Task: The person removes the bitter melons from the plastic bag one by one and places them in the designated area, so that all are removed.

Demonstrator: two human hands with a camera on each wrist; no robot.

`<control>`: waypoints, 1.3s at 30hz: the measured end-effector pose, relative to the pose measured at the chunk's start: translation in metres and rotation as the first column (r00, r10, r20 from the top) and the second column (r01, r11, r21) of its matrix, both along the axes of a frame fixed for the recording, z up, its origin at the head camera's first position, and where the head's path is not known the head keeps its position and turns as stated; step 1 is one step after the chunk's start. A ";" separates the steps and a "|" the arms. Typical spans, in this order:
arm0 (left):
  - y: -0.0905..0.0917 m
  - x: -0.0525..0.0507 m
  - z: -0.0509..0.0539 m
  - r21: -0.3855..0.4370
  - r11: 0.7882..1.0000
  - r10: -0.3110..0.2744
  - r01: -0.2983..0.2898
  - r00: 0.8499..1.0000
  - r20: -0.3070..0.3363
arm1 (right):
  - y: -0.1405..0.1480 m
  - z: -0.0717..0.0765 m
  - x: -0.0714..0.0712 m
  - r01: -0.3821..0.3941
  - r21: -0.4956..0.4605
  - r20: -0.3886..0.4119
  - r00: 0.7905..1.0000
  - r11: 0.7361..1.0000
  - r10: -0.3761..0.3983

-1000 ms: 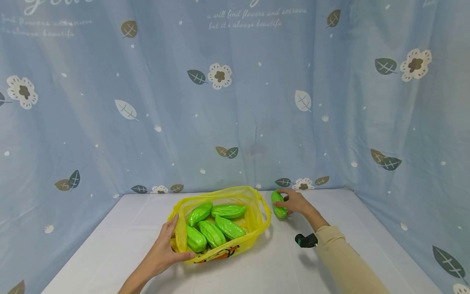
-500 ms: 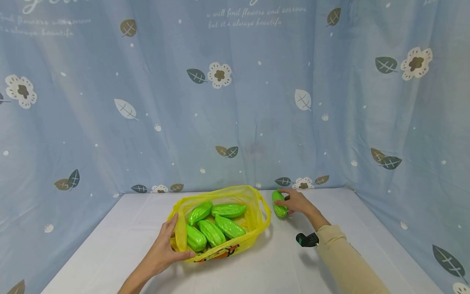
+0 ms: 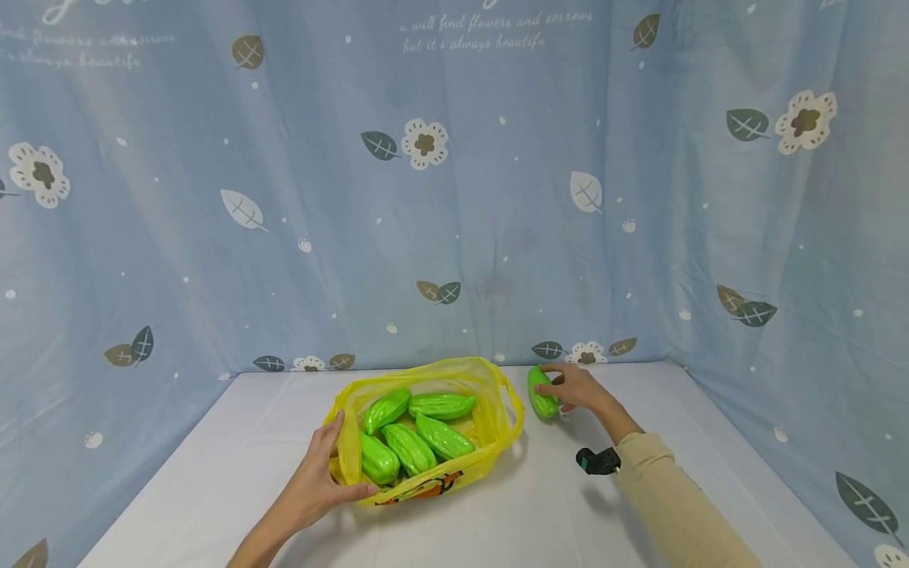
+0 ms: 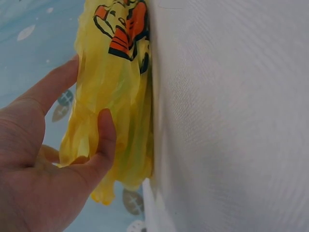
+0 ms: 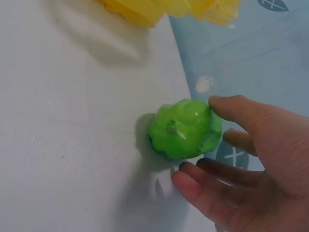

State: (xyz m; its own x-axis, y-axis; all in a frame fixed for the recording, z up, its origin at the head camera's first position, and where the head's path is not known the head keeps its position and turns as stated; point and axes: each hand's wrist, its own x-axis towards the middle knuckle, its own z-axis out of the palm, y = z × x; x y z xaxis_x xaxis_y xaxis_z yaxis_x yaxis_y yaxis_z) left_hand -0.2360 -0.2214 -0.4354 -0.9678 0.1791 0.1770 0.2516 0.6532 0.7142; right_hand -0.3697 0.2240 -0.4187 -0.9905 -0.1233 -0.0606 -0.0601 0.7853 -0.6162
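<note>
A yellow plastic bag (image 3: 490, 467) lies with its mouth open, several ridged green gourds (image 3: 442, 406) inside. My left hand (image 3: 312, 481) grips its left end; in the left wrist view the left hand (image 4: 53, 150) has fingers on both sides of the crumpled yellow bag (image 4: 113, 92). Right of the bag, one more green gourd (image 3: 541, 393) is on the white surface near the back edge, with my right hand (image 3: 578, 390) curled round its right side. The right wrist view shows that gourd (image 5: 183, 129) end-on, between the thumb and fingers of the right hand (image 5: 256, 164).
A blue curtain (image 3: 497, 237) with leaves and flowers hangs behind and at both sides of the white-covered surface (image 3: 525, 521). A small black device (image 3: 598, 461) is beside my right wrist, above the surface.
My right hand and the gourd beside it have shifted slightly to the right. My left hand and the bag have stayed in place.
</note>
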 end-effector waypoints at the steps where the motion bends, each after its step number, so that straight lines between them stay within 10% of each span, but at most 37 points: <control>1: 0.000 0.000 0.000 -0.004 1.000 0.000 0.000 1.000 0.007 | 0.001 -0.001 -0.001 0.004 -0.004 0.000 1.000 1.000 -0.004; 39: 0.000 0.001 0.004 -0.020 1.000 -0.013 0.014 0.998 0.056 | 0.000 0.044 0.004 -0.154 0.032 -0.111 0.981 0.988 0.156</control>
